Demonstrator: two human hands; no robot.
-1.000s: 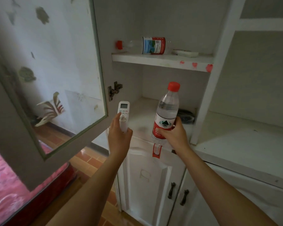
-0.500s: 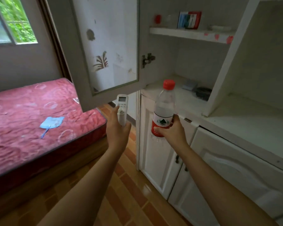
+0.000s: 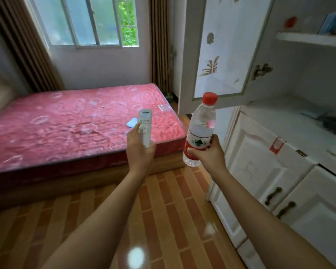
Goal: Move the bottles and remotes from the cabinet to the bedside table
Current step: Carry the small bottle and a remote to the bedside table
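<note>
My left hand (image 3: 139,150) grips a white remote (image 3: 145,125) upright, its small screen at the top. My right hand (image 3: 208,154) holds a clear water bottle (image 3: 201,129) with a red cap and red label, tilted slightly. Both are held out in front of me over the floor, left of the white cabinet (image 3: 260,152). On the cabinet's upper shelf lies a second bottle (image 3: 332,23) with a red cap, partly cut off by the frame edge. A dark object (image 3: 332,124) rests on the cabinet counter. No bedside table is in view.
A bed with a red mattress (image 3: 66,123) fills the left side, with a blue item (image 3: 132,122) on it behind the remote. The cabinet's glass door (image 3: 221,51) stands open toward me. Window and curtains are at the back; brick-pattern floor (image 3: 163,210) lies below.
My view has swung left, away from the cabinet toward the bed and window. Both hands keep their hold on the remote and the bottle.
</note>
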